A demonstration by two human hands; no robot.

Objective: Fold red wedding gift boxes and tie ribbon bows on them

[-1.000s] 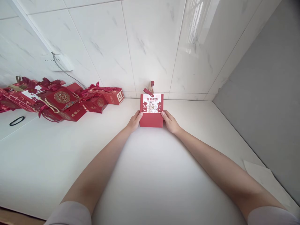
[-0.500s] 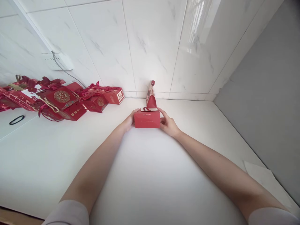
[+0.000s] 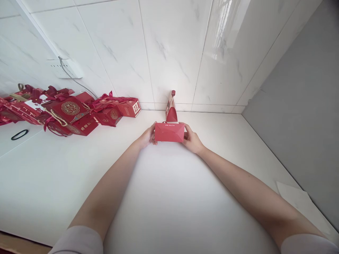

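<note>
Between my two hands is a red paper gift box [image 3: 169, 132], with one broad face toward me and small white lettering along its upper edge. My left hand [image 3: 148, 136] grips its left end, and my right hand [image 3: 192, 139] closes on the right end with the thumb side near the top corner. The far side of the box is hidden. Just behind it stands another red and white gift box [image 3: 172, 112], narrow and pointed, with a dark red knot on top, close to the tiled wall.
Left along the wall lies a heap of red gift boxes [image 3: 71, 109] with ribbons and cord handles. A black loop [image 3: 19, 134] rests on the white table [image 3: 169, 197]. A cable [image 3: 76, 81] hangs from the wall socket [image 3: 65, 68]. Pale sheets [image 3: 299, 201] lie at right.
Both hands have tilted the held box, so a different red face with fold lines turns toward me. It has shifted slightly right and up. The box behind has stayed put.
</note>
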